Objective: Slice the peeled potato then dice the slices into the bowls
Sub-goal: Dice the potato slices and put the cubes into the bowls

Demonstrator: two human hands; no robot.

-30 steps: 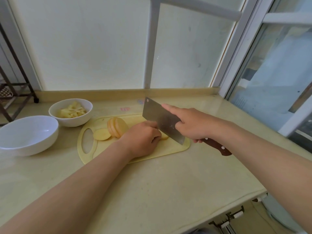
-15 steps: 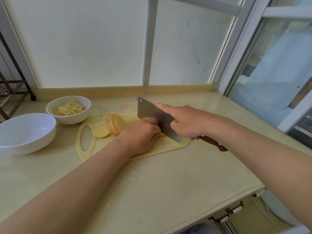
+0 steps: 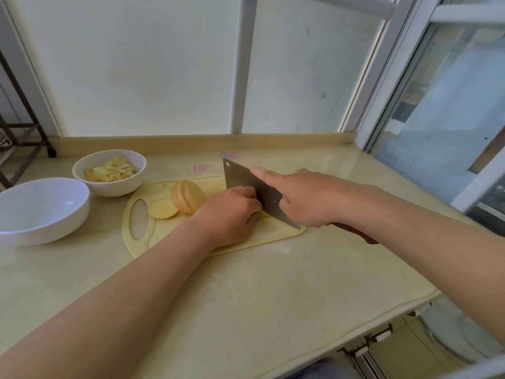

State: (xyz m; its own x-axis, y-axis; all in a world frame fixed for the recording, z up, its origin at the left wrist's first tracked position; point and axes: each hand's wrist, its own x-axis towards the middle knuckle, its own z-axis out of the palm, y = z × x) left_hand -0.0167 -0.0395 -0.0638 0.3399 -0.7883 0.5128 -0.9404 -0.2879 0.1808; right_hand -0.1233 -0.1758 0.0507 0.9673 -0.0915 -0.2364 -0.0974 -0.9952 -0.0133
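On the yellow cutting board my left hand curls over potato pieces, of which only a sliver shows by the blade. My right hand grips the cleaver by its brown handle, index finger stretched along the blade's spine; the blade stands on the board against my left knuckles. A leaning stack of potato slices and one flat slice lie on the board's left part. The small white bowl behind holds diced potato. A larger white bowl at the left holds nothing.
The beige counter ends at a front edge on the lower right. A low ledge and frosted window panels close the back; a glass door frame stands at the right. A dark metal rack stands at the far left.
The cleaver has come down from its raised, tilted position onto the board beside my left knuckles. My left hand stays curled over the potato pieces.
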